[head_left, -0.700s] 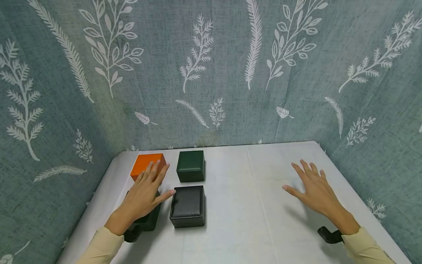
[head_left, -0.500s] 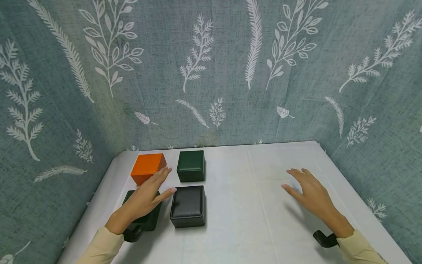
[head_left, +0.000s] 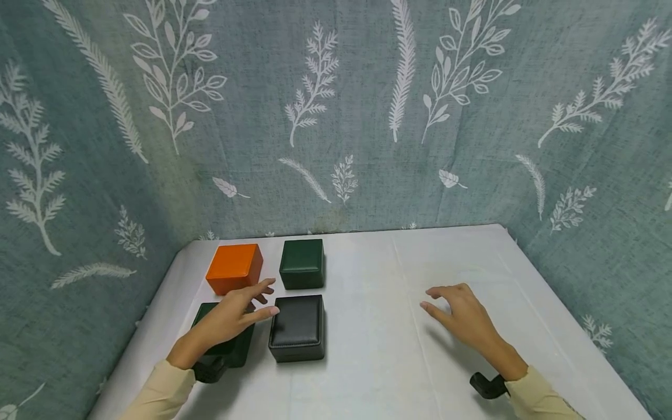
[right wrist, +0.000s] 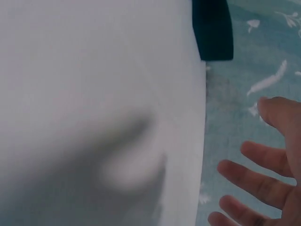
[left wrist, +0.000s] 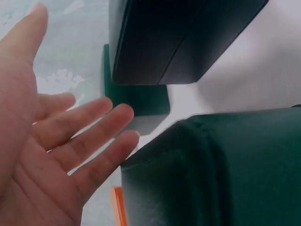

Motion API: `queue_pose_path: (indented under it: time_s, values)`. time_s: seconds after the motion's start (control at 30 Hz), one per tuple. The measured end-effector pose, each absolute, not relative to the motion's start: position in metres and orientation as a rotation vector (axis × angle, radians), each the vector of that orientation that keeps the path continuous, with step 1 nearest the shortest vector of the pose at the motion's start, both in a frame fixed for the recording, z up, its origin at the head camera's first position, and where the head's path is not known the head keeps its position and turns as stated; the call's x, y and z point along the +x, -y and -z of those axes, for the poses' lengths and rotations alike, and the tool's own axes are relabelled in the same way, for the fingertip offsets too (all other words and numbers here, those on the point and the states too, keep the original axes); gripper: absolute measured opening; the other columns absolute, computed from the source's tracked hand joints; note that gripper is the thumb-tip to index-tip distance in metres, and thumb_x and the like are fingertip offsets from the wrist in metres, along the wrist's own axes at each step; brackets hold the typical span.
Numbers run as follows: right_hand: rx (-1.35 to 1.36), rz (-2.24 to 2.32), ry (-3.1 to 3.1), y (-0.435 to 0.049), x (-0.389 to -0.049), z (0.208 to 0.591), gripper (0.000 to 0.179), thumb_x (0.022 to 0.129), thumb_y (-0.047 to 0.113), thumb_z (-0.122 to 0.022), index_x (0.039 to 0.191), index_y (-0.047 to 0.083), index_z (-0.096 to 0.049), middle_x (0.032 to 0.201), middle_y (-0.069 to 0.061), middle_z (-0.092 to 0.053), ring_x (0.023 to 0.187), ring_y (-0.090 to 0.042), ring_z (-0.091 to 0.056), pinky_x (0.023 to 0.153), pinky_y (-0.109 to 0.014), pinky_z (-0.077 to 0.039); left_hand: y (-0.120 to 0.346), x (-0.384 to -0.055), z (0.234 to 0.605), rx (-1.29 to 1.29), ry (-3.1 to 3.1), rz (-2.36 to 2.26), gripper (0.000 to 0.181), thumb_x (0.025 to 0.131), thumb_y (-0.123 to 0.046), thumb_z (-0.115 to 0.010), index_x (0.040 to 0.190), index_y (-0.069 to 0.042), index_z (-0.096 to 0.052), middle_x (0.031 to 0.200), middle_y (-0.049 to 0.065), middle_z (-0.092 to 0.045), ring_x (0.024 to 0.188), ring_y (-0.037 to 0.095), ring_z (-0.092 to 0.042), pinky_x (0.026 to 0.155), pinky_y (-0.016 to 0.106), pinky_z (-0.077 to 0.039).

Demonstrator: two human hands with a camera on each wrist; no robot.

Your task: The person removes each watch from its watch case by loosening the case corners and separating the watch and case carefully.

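My left hand [head_left: 228, 315] hovers over a dark green box [head_left: 240, 350] at the front left, hiding part of its lid. Its thumb tip overlaps the left edge of a black leather-look box [head_left: 298, 324]. Behind the hand sits an orange box [head_left: 234, 265], and to its right a second green box [head_left: 303, 261]. In the left wrist view the spread fingers reach toward the gap between the near green box [left wrist: 254, 169] and the black box [left wrist: 174, 42], gripping nothing. The right hand [head_left: 467, 321] hangs over the table's right half, fingers loosely bent and holding nothing.
A white cloth [head_left: 378, 350] covers the table. Teal fabric [head_left: 367, 175] with white leaf prints rises along the back and both sides. Each wrist carries a black device, such as the right wrist camera [head_left: 487, 385].
The right hand has shifted left and slightly nearer, its fingers bending more. My left hand has turned onto its side and lowered its fingers, uncovering the orange box. The boxes stay put.
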State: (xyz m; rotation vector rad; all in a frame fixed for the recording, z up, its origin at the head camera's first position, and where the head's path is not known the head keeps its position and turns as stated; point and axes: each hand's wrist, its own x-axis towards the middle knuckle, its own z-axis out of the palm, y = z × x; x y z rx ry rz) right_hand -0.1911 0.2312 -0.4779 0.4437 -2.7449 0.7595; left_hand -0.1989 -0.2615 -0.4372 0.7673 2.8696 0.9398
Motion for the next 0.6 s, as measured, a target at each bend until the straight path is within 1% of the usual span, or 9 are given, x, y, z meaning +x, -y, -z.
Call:
queue_pose_path:
  time_s: [0.1, 0.33, 0.47, 0.6]
  values:
    - [0.473, -0.793, 2.746, -0.218, -0.193, 0.481, 0.043, 0.097, 0.045, -0.071, 0.12, 0.009, -0.076, 0.113, -0.003, -0.074, 0.109, -0.027, -0.058, 0.084, -0.05, -0.054, 0.262, -0.201, 0.44, 0.802, -2.852, -0.945, 0.072, 0.096, -0.046, -0.071, 0.151, -0.004, -0.05, 0.132, 0.008, -0.066, 0.104, 0.025, -0.067, 0.086, 0.043, -0.058]
    - [0.56, -0.888, 2.778, -0.191, -0.194, 0.488, 0.037, 0.097, 0.045, -0.072, 0.115, 0.013, -0.076, 0.103, 0.005, -0.072, 0.103, -0.022, -0.059, 0.081, -0.044, -0.053, 0.263, -0.204, 0.443, 0.871, -2.783, -0.968, 0.077, 0.089, -0.044, -0.077, 0.148, -0.002, -0.053, 0.137, 0.014, -0.063, 0.104, 0.025, -0.067, 0.085, 0.045, -0.058]
    - [0.625, -0.931, 2.789, -0.174, -0.194, 0.492, 0.037, 0.097, 0.046, -0.071, 0.114, 0.014, -0.077, 0.102, 0.005, -0.072, 0.101, -0.02, -0.059, 0.083, -0.043, -0.053, 0.264, -0.206, 0.443, 0.891, -2.77, -0.942, 0.079, 0.086, -0.044, -0.081, 0.146, -0.001, -0.054, 0.138, 0.014, -0.062, 0.104, 0.026, -0.067, 0.084, 0.043, -0.058]
    - [0.694, -0.993, 2.801, -0.156, -0.192, 0.493, 0.037, 0.096, 0.046, -0.071, 0.113, 0.013, -0.077, 0.102, 0.006, -0.073, 0.1, -0.018, -0.059, 0.086, -0.044, -0.052, 0.265, -0.208, 0.443, 0.891, -2.747, -0.926, 0.083, 0.082, -0.044, -0.084, 0.144, 0.002, -0.056, 0.137, 0.018, -0.062, 0.102, 0.028, -0.066, 0.082, 0.044, -0.059]
